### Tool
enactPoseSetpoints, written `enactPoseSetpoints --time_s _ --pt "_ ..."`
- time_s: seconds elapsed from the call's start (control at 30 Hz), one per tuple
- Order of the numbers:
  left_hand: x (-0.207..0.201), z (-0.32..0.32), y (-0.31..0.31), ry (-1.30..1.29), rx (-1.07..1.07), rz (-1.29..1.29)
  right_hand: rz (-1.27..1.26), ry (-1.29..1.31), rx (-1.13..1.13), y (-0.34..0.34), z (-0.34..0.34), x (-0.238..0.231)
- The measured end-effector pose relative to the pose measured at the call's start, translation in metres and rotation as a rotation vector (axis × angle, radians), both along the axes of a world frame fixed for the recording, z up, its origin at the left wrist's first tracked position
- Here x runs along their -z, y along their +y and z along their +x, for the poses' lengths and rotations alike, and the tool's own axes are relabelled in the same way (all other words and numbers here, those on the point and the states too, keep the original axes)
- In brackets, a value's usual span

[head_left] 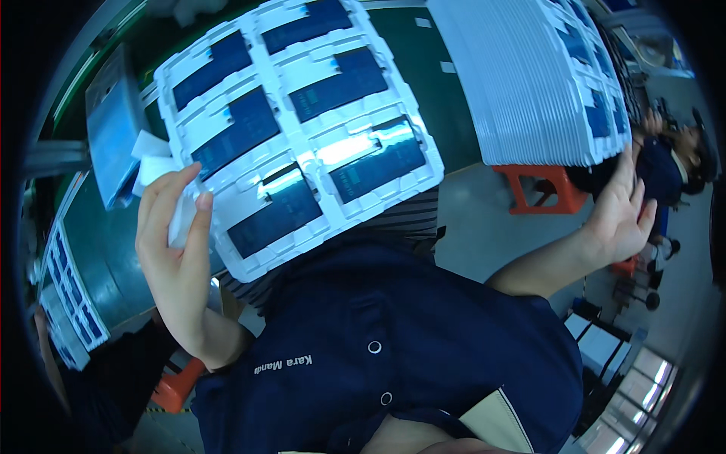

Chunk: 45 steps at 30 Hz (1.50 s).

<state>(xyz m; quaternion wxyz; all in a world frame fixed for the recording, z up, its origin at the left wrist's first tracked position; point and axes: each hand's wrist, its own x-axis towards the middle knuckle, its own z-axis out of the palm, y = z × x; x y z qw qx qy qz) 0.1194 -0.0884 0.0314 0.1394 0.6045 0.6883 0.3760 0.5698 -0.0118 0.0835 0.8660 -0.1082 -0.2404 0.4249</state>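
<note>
In front of me lies a white plastic tray with two columns of pockets, each holding a flat dark panel with a lighter strip. My left hand is at the tray's left edge, thumb and fingers curved and apart. White, crumpled, tissue-like material shows behind its fingers and through the gap by the thumb; I cannot tell whether the hand touches it. My right hand is raised at the right, fingers spread and nothing in it, below the corner of a tall stack of white trays.
Both trays and stack are on a green-topped table. A clear bluish plastic box stands at the left, with another panel tray farther down. An orange stool is under the stack. Other people sit at the right.
</note>
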Motion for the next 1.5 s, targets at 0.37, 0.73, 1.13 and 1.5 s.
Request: enactPoseSetpoints --time_s 0.37,0.73,1.13,1.5 --pt "0.009 -0.009 -0.001 -0.028 -0.006 0.025 -0.300 -0.261 0.255 0.007 -0.037 -0.007" --pt "0.010 -0.003 0.000 -0.131 0.056 -0.008 -0.362 -0.516 0.490 -0.013 -0.045 -0.011" --pt "0.008 0.000 0.007 -0.095 0.109 -0.028 -0.287 -0.423 0.269 -0.012 -0.041 -0.028" --pt "0.002 0.005 0.007 -0.101 0.122 0.044 -0.231 0.268 -0.505 0.010 0.052 -0.023"
